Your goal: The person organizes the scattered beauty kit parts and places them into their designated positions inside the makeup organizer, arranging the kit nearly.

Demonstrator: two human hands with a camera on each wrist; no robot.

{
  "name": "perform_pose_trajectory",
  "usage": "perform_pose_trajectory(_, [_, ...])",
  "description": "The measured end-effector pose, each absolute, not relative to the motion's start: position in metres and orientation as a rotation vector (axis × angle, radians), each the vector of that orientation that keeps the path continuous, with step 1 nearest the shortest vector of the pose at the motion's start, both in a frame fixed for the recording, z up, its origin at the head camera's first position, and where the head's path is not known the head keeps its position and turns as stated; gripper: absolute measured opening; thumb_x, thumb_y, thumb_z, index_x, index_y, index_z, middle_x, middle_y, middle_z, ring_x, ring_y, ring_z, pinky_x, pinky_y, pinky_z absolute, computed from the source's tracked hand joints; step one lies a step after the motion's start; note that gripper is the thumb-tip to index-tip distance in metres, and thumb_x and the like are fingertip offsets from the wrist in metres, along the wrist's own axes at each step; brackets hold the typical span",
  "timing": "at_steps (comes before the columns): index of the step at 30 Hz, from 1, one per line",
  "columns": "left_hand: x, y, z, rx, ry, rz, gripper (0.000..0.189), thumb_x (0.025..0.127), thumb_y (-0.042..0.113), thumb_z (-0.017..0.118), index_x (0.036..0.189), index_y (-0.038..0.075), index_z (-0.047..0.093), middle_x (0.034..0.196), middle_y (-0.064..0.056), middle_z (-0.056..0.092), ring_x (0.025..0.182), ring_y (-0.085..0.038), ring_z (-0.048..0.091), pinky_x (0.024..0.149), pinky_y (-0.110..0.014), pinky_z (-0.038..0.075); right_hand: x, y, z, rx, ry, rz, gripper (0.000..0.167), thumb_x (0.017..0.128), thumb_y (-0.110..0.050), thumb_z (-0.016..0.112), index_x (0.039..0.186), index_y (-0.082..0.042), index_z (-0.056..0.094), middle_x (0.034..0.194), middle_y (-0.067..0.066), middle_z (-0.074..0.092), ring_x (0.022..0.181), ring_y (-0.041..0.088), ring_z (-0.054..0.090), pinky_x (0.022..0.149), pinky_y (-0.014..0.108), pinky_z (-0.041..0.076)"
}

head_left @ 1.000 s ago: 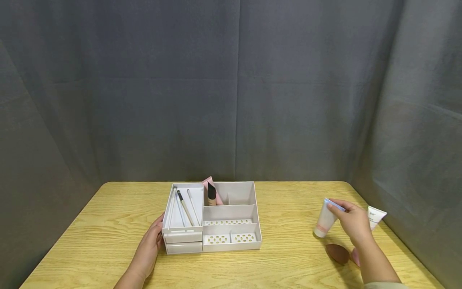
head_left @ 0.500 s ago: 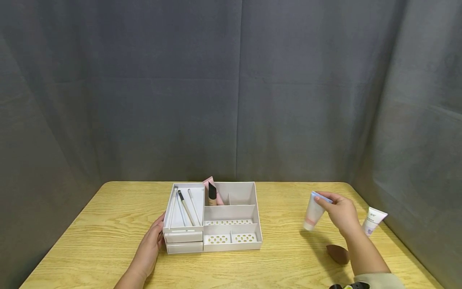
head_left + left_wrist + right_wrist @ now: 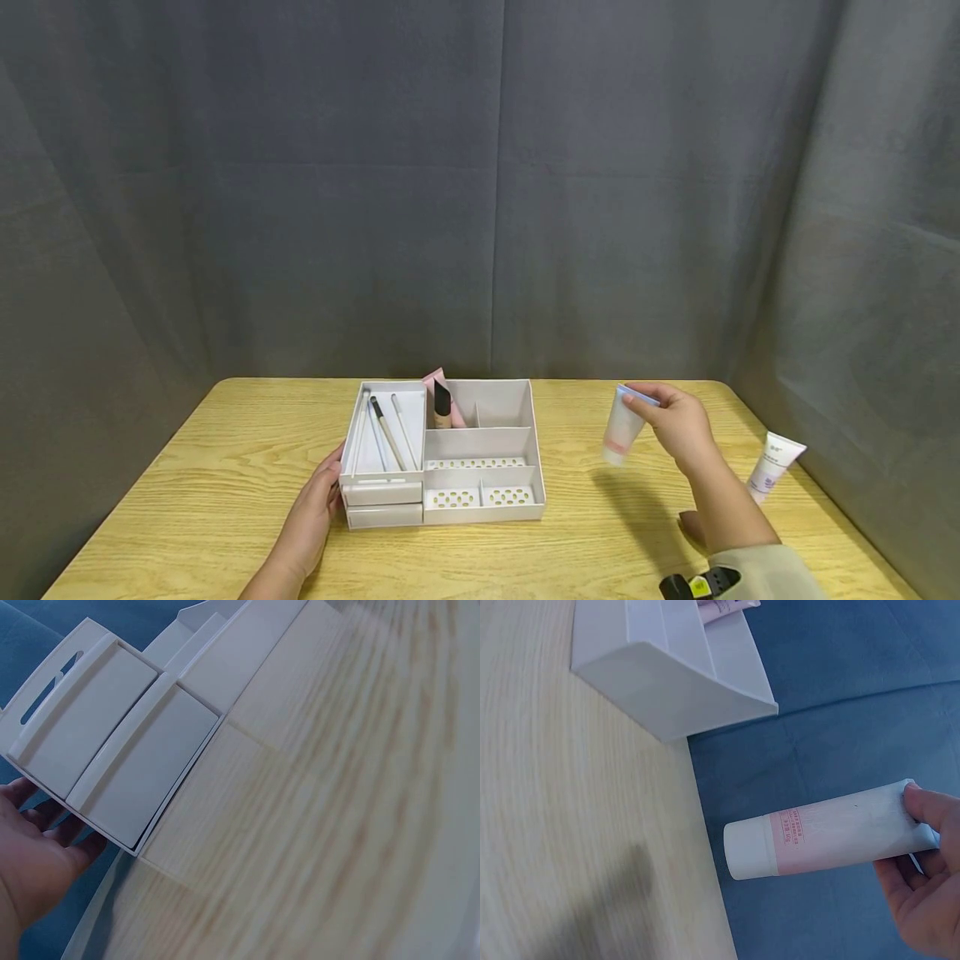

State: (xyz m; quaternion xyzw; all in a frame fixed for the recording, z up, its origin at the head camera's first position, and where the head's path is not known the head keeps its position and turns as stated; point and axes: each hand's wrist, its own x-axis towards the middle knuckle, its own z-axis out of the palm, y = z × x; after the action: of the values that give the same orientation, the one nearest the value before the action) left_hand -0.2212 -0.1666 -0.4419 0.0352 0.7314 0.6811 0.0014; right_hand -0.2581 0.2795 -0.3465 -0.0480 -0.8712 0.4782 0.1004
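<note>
My right hand (image 3: 678, 425) pinches the flat crimped end of a white squeeze tube (image 3: 624, 423) between thumb and fingers. The tube hangs cap-down above the table, right of the organizer; its cap (image 3: 748, 849) and pink band show in the right wrist view. On the table sits the white organizer box (image 3: 480, 514), with two drawers (image 3: 154, 757) at its front left. My left hand (image 3: 307, 508) rests against the organizer's left side, fingers touching the wall. Several makeup brushes (image 3: 387, 432) lie in its top tray. A black-capped bottle (image 3: 442, 406) and a pink tube (image 3: 456, 415) stand in a back compartment.
A second white tube (image 3: 774, 467) stands tilted at the table's right side. A brown makeup sponge (image 3: 692, 527) lies partly hidden behind my right forearm. Grey curtains (image 3: 360, 208) close off the back and sides of the wooden table (image 3: 195, 500).
My right hand has lifted the white tube off the table and carried it left, towards the organizer. The left hand and organizer have stayed in place.
</note>
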Motion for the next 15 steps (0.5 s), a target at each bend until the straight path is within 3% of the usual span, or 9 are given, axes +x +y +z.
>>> perform_pose_trajectory(4, [-0.222, -0.166, -0.442, 0.104, 2.291, 2.139, 0.059, 0.107, 0.037, 0.017, 0.156, 0.004, 0.020, 0.162, -0.018, 0.022, 0.125, 0.006, 0.038, 0.091, -0.003, 0.034, -0.262, 0.270, -0.341, -0.119, -2.561, 1.433, 0.049, 0.094, -0.038, 0.065, 0.127, -0.002, 0.063, 0.129, 0.018, 0.061, 0.105, 0.021, 0.059, 0.081, 0.023, 0.048])
perform_pose_trajectory(6, [-0.221, -0.166, -0.442, 0.104, 2.291, 2.138, 0.059, 0.107, 0.037, 0.017, 0.156, 0.004, 0.020, 0.161, -0.018, 0.022, 0.125, 0.007, 0.038, 0.091, -0.003, 0.034, -0.264, 0.265, -0.338, -0.113, -2.559, 1.439, 0.049, 0.094, -0.038, 0.065, 0.126, -0.002, 0.064, 0.128, 0.018, 0.062, 0.106, 0.022, 0.059, 0.082, 0.025, 0.049])
perform_pose_trajectory(11, [-0.221, -0.167, -0.442, 0.113, 2.297, 2.135, 0.059, 0.108, 0.037, 0.017, 0.155, 0.003, 0.020, 0.161, -0.019, 0.022, 0.135, -0.006, 0.035, 0.091, -0.003, 0.034, -0.269, 0.255, -0.332, -0.076, -2.552, 1.451, 0.045, 0.094, -0.036, 0.066, 0.125, -0.003, 0.065, 0.126, 0.017, 0.063, 0.106, 0.023, 0.060, 0.084, 0.028, 0.050])
perform_pose_trajectory(15, [-0.222, -0.166, -0.442, 0.109, 2.285, 2.144, 0.058, 0.108, 0.036, 0.017, 0.156, 0.003, 0.020, 0.161, -0.018, 0.022, 0.126, 0.006, 0.038, 0.092, -0.003, 0.034, -0.274, 0.245, -0.326, -0.033, -2.523, 1.461, 0.041, 0.093, -0.030, 0.067, 0.122, -0.001, 0.066, 0.121, 0.017, 0.065, 0.097, 0.017, 0.060, 0.080, 0.023, 0.050])
